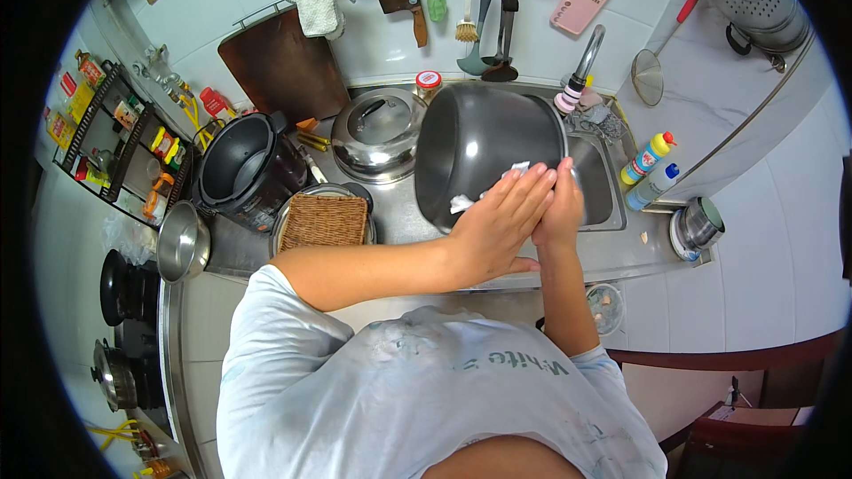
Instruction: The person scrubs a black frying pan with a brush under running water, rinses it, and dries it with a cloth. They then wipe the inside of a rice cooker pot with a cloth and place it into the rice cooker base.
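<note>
A large dark grey pot [489, 146] lies tilted on its side at the sink's left edge, its metal rim facing right. My left hand [502, 216] is flat, fingers together, over the near side of the pot. Pieces of white tissue [460, 204] show at the hand's edge and beyond its fingers, the rest hidden beneath it. My right hand [560, 206] is upright beside the pot's rim, its fingers against my left fingertips; whether it grips the rim is hidden.
Behind the pot and sink [596, 189] stands a faucet [586, 60]. To the left are a steel lid [379, 133], a wicker basket [324, 221], a black cooker [249, 166] and a steel bowl [183, 241]. Two bottles [649, 159] stand at right. Utensils [496, 20] hang on the wall.
</note>
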A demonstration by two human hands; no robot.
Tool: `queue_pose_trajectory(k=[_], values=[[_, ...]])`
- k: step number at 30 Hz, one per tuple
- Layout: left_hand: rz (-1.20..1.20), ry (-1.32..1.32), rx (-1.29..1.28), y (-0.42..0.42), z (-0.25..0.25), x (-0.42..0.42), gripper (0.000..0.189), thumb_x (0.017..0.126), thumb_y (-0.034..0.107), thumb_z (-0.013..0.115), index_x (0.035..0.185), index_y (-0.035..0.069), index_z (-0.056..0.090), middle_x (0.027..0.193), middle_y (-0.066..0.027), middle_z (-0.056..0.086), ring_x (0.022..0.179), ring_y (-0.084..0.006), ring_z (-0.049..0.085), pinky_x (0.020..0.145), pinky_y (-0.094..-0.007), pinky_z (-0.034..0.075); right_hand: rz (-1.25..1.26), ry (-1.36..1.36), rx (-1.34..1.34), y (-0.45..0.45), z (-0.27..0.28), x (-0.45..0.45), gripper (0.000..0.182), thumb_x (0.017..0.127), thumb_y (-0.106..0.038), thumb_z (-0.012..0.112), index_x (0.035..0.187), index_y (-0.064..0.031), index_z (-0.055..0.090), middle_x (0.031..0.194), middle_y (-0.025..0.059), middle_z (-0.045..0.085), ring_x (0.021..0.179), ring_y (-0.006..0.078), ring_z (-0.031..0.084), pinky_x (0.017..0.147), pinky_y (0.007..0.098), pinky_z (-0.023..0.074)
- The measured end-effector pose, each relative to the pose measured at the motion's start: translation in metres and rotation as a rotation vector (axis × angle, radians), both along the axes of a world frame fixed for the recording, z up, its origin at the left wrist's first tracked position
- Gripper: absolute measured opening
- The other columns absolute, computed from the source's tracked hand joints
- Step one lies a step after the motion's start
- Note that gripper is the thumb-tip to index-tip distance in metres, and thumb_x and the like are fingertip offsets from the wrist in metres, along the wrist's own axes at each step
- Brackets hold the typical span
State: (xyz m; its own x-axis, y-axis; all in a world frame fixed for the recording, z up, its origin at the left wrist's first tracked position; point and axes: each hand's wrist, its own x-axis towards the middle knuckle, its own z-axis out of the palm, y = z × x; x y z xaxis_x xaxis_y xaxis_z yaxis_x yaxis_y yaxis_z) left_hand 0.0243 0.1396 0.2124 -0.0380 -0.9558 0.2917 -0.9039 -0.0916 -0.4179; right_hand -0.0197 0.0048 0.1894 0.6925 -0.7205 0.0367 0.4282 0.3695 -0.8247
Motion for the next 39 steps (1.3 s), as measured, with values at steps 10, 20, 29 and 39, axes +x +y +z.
queue_pose_trajectory(k=[10, 20, 29, 39], values=[[-0.058, -0.206, -0.545, -0.004, -0.003, 0.012, 0.044, 0.081, 0.019, 0.045, 0.124, 0.011, 0.051, 0.137, -0.0057, 0.042, 0.130, -0.0237, 0.034, 0.107, -0.0545, 0.009, -0.087, -0.078, 0.176, -0.015, 0.012, 0.000, 0.049, 0.096, -0.041, 0.034, 0.111, 0.0022, 0.053, 0.109, 0.0113, 0.059, 0.097, 0.0216, 0.058, 0.084, 0.0317, 0.0466], [-0.007, 0.517, -0.416, -0.036, 0.092, 0.062, 0.042, 0.093, 0.027, 0.035, 0.127, 0.003, 0.043, 0.137, -0.0234, 0.033, 0.133, -0.0367, 0.023, 0.103, -0.0587, 0.017, 0.089, -0.074, 0.158, -0.020, -0.005, -0.008, 0.057, 0.094, -0.047, 0.033, 0.127, -0.0014, 0.044, 0.126, 0.0100, 0.050, 0.113, 0.0235, 0.049, 0.096, 0.0367, 0.0383], [0.027, 1.441, -0.389, -0.009, 0.054, 0.180, 0.044, 0.097, 0.032, 0.035, 0.125, 0.001, 0.046, 0.121, -0.0123, 0.053, 0.112, -0.0211, 0.048, 0.097, -0.0314, 0.034, 0.058, -0.068, 0.396, -0.026, 0.006, -0.016, 0.050, 0.096, -0.045, 0.029, 0.123, -0.0077, 0.048, 0.124, 0.0064, 0.052, 0.113, 0.0238, 0.048, 0.097, 0.0396, 0.0378], [-0.030, 0.976, -0.286, 0.038, 0.063, 0.141, 0.055, 0.095, 0.038, 0.031, 0.130, -0.003, 0.040, 0.137, -0.0170, 0.039, 0.132, -0.0272, 0.030, 0.109, -0.0390, 0.017, 0.116, -0.027, 0.509, -0.017, -0.003, 0.013, 0.049, 0.097, -0.042, 0.026, 0.121, -0.0072, 0.050, 0.122, 0.0070, 0.054, 0.111, 0.0256, 0.051, 0.096, 0.0406, 0.0391]])
